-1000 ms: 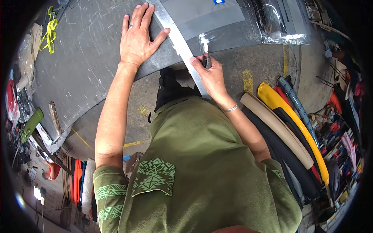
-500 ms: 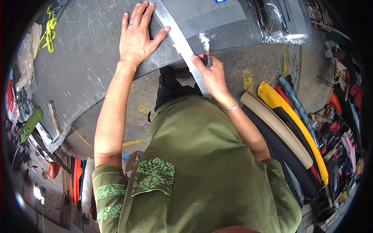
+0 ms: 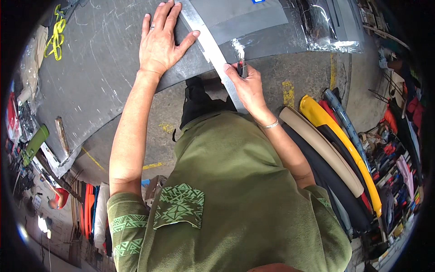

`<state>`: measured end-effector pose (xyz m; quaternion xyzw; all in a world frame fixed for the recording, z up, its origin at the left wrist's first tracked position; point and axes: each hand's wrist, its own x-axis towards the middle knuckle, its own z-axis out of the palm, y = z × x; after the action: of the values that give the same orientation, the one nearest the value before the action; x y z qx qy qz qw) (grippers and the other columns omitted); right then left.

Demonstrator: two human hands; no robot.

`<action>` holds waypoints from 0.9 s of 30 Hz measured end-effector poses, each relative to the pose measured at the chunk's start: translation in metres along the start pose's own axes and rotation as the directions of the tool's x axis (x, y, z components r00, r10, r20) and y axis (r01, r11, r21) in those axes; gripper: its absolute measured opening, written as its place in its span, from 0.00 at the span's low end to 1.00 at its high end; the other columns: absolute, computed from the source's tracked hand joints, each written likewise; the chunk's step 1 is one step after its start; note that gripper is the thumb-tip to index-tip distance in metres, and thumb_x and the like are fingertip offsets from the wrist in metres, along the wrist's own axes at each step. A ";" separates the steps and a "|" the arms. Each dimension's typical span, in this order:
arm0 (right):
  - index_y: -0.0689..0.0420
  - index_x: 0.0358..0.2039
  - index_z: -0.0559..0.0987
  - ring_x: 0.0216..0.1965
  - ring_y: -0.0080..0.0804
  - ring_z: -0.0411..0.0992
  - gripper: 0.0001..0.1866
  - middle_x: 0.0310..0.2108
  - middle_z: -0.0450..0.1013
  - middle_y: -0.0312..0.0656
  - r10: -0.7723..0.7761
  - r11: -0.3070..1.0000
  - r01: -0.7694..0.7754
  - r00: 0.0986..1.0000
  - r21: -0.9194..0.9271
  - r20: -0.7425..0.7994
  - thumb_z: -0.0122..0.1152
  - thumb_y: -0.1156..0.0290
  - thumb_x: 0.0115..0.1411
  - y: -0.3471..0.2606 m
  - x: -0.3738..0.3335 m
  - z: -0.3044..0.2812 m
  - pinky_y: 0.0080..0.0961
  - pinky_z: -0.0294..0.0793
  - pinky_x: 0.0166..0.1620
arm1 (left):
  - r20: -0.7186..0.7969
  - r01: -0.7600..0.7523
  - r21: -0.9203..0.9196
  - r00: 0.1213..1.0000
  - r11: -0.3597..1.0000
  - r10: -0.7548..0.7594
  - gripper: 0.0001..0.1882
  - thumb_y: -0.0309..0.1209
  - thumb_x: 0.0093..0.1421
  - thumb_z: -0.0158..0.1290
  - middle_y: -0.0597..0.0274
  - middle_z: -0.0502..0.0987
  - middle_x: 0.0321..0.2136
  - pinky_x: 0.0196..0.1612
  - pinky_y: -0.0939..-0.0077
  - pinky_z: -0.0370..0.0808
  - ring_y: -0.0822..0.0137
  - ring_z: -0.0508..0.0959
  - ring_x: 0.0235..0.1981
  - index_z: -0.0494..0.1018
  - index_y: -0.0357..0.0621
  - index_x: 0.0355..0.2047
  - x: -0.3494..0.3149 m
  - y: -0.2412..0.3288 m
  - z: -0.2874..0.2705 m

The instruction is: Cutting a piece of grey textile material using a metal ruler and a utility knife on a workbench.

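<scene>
A long metal straightedge lies slantwise over the dark, scratched tabletop, and its near end juts past the edge toward my body. My left hand rests flat beside it with fingers spread, the thumb tip on the metal and the fingertips at its far part. In my right hand is a utility knife, gripped just off the table's front edge. My right thumb lies against the straightedge. Under and right of the metal is a smooth grey sheet. The blade tip is too small to make out.
Clear plastic wrapping covers dark material at the table's right. Yellow webbing lies far left. Rolls of fabric, among them a yellow roll and a beige roll, lean at my right. A person in red is at the lower left.
</scene>
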<state>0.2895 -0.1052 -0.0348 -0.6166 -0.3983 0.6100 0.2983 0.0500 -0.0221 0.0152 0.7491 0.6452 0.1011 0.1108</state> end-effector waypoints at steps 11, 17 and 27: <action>0.61 0.29 0.80 0.25 0.16 0.64 0.14 0.20 0.69 0.28 -0.026 1.000 0.026 0.999 0.000 -0.034 0.68 0.63 0.63 0.003 -0.001 0.002 0.22 0.68 0.33 | -0.164 -0.066 0.066 0.983 0.996 0.076 0.46 0.66 0.61 0.52 0.58 0.62 0.70 0.75 0.43 0.49 0.56 0.58 0.73 0.63 0.49 0.69 -0.004 -0.019 0.026; 0.61 0.29 0.80 0.25 0.16 0.64 0.14 0.20 0.69 0.28 -0.012 1.000 0.012 1.000 0.026 -0.024 0.68 0.63 0.64 0.002 -0.001 0.002 0.22 0.67 0.33 | -0.149 -0.060 0.056 0.987 0.997 0.068 0.46 0.66 0.61 0.52 0.59 0.62 0.70 0.75 0.44 0.48 0.57 0.57 0.74 0.63 0.48 0.69 -0.004 -0.017 0.025; 0.62 0.30 0.81 0.26 0.16 0.64 0.13 0.20 0.70 0.28 0.015 0.998 -0.013 1.000 0.067 -0.024 0.69 0.64 0.64 0.003 -0.001 0.003 0.21 0.68 0.33 | -0.144 -0.058 0.069 0.987 0.996 0.067 0.46 0.66 0.61 0.52 0.59 0.62 0.70 0.75 0.44 0.48 0.57 0.57 0.74 0.63 0.48 0.70 -0.004 -0.018 0.025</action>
<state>0.2870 -0.1078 -0.0372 -0.6165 -0.3697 0.6176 0.3192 0.0401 -0.0246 -0.0136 0.7627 0.6308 0.1381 0.0355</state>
